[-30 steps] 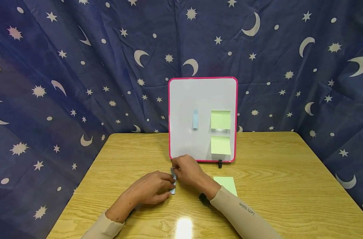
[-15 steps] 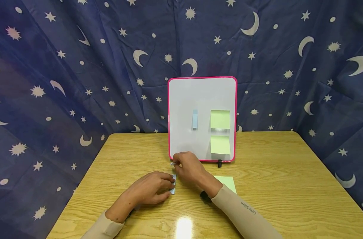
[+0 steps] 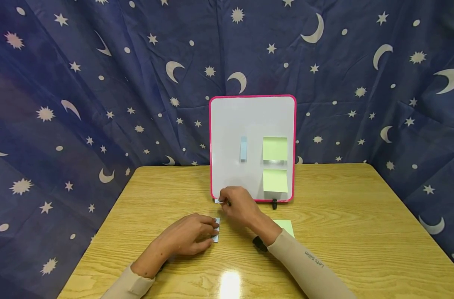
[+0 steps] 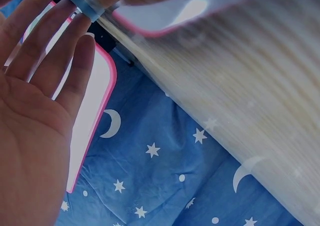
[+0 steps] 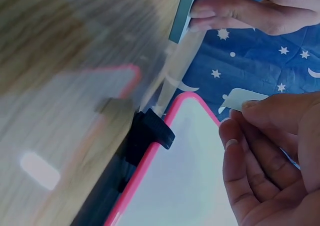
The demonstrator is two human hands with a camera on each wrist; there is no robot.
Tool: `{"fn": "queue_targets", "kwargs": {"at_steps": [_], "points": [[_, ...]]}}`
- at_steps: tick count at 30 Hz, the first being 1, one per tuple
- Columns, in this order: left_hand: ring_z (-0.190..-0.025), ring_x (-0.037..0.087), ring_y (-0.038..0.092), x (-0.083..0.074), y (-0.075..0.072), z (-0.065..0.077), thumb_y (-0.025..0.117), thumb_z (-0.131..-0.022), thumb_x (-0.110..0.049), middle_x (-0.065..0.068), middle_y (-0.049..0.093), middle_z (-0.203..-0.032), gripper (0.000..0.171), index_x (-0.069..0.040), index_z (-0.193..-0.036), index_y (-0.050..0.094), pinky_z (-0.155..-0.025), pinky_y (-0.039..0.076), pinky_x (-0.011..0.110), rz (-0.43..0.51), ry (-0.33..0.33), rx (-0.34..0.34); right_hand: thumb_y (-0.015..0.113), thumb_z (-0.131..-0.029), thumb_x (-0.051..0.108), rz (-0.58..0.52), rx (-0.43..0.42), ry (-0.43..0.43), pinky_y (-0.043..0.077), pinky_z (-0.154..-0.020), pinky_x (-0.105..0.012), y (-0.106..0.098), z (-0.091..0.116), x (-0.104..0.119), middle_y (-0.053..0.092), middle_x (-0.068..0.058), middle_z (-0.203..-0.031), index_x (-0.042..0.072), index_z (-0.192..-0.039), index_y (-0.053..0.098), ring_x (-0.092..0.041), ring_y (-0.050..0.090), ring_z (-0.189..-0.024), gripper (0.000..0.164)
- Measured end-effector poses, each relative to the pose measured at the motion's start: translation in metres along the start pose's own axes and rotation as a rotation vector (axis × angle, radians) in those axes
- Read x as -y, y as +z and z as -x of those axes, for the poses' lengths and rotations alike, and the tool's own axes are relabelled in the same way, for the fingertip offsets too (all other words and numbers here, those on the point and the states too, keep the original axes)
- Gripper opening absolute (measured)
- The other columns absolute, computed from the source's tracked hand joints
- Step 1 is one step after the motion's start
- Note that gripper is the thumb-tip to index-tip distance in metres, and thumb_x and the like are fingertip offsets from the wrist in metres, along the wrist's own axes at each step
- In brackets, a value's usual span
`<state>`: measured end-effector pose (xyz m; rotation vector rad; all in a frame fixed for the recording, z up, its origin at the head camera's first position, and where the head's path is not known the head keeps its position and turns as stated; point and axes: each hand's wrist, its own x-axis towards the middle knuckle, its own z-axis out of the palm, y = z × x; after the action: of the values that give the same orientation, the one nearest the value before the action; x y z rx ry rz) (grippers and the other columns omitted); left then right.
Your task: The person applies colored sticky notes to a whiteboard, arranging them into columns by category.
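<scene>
My left hand [image 3: 193,236] rests its fingers on a narrow pad of blue sticky notes [image 3: 217,234] lying on the table. In the left wrist view, those fingers stretch out to the blue pad [image 4: 82,3]. Farther forward, my right hand [image 3: 240,206] pinches a single pale blue sticky note [image 3: 218,201] between thumb and fingers, just in front of the whiteboard's lower left corner. The right wrist view shows this note's [image 5: 245,97] free end sticking out past the thumb, apart from the board. A similar blue sticky note [image 3: 243,149] hangs on the whiteboard [image 3: 230,116].
Two green sticky notes [image 3: 275,148] are on the board's right side, one above the other. A black clip [image 3: 274,204] sits at its bottom edge. Behind my right wrist, a green note or pad [image 3: 285,226] lies on the wooden table [image 3: 361,232]. A starry curtain [image 3: 137,83] hangs behind.
My right hand has lifted a blue note off the pad and moved it forward toward the whiteboard's lower edge. My left hand has stayed on the pad.
</scene>
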<state>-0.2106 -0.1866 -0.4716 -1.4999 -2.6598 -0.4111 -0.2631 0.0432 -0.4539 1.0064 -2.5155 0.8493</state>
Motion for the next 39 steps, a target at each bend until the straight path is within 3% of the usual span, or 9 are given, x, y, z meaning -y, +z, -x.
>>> {"fn": "queue_targets", "kwargs": {"at_steps": [9, 17, 39], "points": [[-0.126, 0.015, 0.067, 0.000, 0.000, -0.001, 0.070, -0.101, -0.024, -0.001, 0.072, -0.128, 0.019, -0.016, -0.114, 0.083, -0.106, 0.054, 0.039, -0.003, -0.005, 0.000, 0.077, -0.074, -0.012, 0.003, -0.080, -0.046, 0.059, -0.075, -0.031, -0.005, 0.001, -0.006, 0.074, -0.001, -0.087, 0.009, -0.082, 0.074, -0.016, 0.070, -0.082, 0.023], [-0.127, 0.013, 0.066, 0.000, -0.001, -0.001, 0.070, -0.101, -0.024, -0.002, 0.072, -0.128, 0.020, -0.016, -0.114, 0.083, -0.106, 0.054, 0.038, -0.002, -0.017, 0.009, 0.081, -0.073, -0.012, 0.041, -0.137, -0.072, 0.059, -0.081, -0.034, -0.010, 0.003, -0.011, 0.075, -0.001, -0.091, 0.008, -0.084, 0.075, -0.019, 0.070, -0.088, 0.023], [-0.125, 0.012, 0.066, 0.000, -0.002, 0.000, 0.068, -0.103, -0.025, -0.003, 0.072, -0.128, 0.020, -0.018, -0.115, 0.083, -0.106, 0.054, 0.039, 0.013, -0.040, 0.021, 0.083, -0.074, -0.018, 0.070, -0.358, -0.183, 0.060, -0.073, -0.030, -0.022, 0.010, -0.026, 0.073, -0.005, -0.097, 0.004, -0.084, 0.071, -0.020, 0.073, -0.087, 0.027]]}}
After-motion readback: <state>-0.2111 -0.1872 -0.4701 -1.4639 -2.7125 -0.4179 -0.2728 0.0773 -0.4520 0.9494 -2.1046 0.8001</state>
